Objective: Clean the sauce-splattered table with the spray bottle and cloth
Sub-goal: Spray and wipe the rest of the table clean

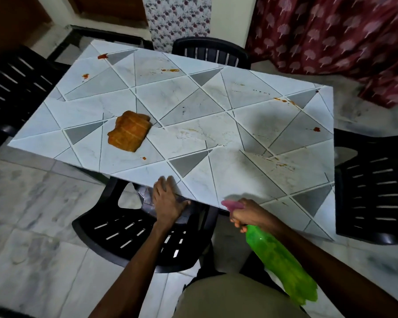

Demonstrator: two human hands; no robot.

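Right hand (246, 213) gripping spray bottle (278, 258), left hand (167, 200) on table (193, 106) edge, cloth (129, 130) beyond

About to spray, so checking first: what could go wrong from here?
The right hand holds the spray bottle low at the table edge, near the left hand; mist may hit it or the chair below. The cloth lies apart from both hands, so wiping may lag. The sauce spot by the right edge could get smeared off.

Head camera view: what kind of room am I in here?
Likely a home dining area: a tile-patterned table with black plastic chairs around it, patterned curtains behind, and a marble-look floor.
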